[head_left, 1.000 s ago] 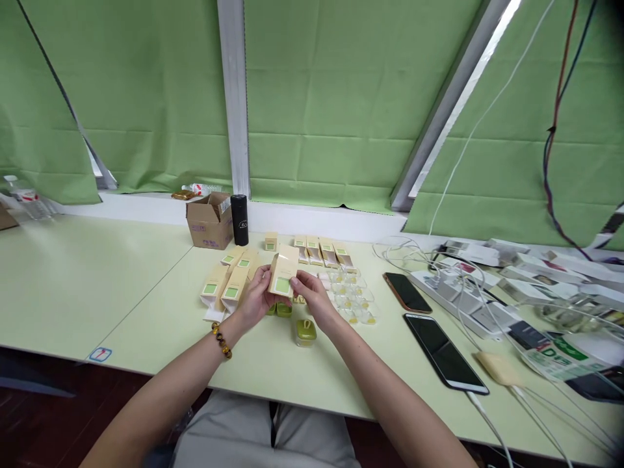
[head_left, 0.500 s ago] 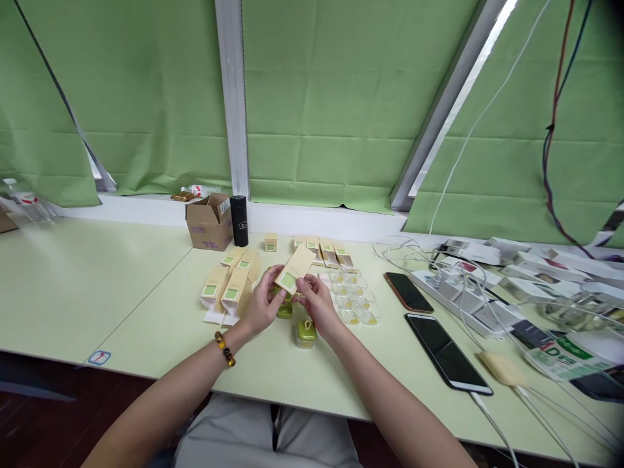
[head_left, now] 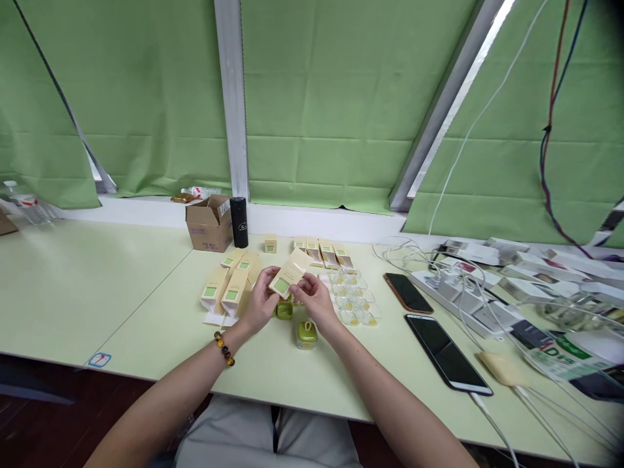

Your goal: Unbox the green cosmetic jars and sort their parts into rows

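Observation:
Between both hands I hold a small cream carton [head_left: 292, 270] with a green square on it, tilted above the table. My left hand [head_left: 263, 302] grips its left side, and my right hand [head_left: 312, 299] has its lower right edge. Beneath the hands sits a small green open container [head_left: 285, 311], partly covered by the fingers. Closer to me stands a little clear case with a green lid [head_left: 307, 333] and a pale loop on top. Several similar cartons [head_left: 237, 286] lie left of my left hand, some with end flaps open. Clear plastic cases [head_left: 353, 300] with yellowish bits lie in rows on the right.
More cartons [head_left: 327, 252] lie at the back, near a single small box [head_left: 270, 243]. A cardboard box [head_left: 209, 223] and a black bottle [head_left: 239, 222] stand back left. Two phones [head_left: 447, 353], a power strip [head_left: 463, 302] and loose cables fill the right side.
The carton has tipped and shifted slightly left and down in my hands, and more of the green container below shows. The things on the table stay put.

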Demonstrator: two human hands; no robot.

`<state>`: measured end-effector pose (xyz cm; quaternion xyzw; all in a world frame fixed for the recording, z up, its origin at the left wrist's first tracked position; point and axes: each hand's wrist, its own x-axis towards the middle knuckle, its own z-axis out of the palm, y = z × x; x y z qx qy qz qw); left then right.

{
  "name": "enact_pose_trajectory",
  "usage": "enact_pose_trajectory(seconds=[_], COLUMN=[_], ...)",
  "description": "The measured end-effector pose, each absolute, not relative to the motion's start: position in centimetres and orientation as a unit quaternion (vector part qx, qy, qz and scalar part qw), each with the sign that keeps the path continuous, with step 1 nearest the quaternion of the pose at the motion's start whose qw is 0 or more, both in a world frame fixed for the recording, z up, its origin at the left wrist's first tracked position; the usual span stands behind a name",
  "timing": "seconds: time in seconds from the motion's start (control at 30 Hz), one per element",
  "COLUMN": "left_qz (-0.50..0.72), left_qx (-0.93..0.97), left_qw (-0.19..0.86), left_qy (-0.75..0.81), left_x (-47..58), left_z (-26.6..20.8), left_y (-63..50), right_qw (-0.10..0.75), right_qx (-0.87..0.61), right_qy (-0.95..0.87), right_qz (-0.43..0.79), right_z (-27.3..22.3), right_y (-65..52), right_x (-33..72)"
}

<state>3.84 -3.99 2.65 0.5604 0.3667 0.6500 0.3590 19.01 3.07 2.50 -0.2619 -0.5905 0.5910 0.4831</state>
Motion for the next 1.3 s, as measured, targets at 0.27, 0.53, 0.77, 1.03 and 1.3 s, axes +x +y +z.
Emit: enact_pose_trajectory(seconds=[0.27,0.53,0.77,1.03,1.3], left_qz=[0.660,0.659,0.652,0.655,0.654], left_qx=[0.532,0.555,0.563,0.573,0.575], left_qw=[0.367,0.360,0.342,0.322,0.311], left_qy=[0.382,0.358,0.376,0.373,0.381], left_x=[3.9,3.8,3.8,3.7,3.5], left_z=[3.2,2.5,2.2,2.3,2.3], left_y=[-4.3,-4.3,-4.0,-4.4,-4.0], right_qw=[0.467,0.470,0.480,0.489,0.489], right_qx=[-0.271,-0.258,-0.258,-0.260,-0.254], right_qy=[-0.591,-0.582,-0.577,-0.602,-0.615], right_qz=[0.599,0.611,0.609,0.575,0.564], right_z=[3.1,2.9,2.7,3.0,2.3], right_y=[3.6,3.8,3.5,2.9,2.8], right_x=[18.6,19.1,19.4,19.5,19.2])
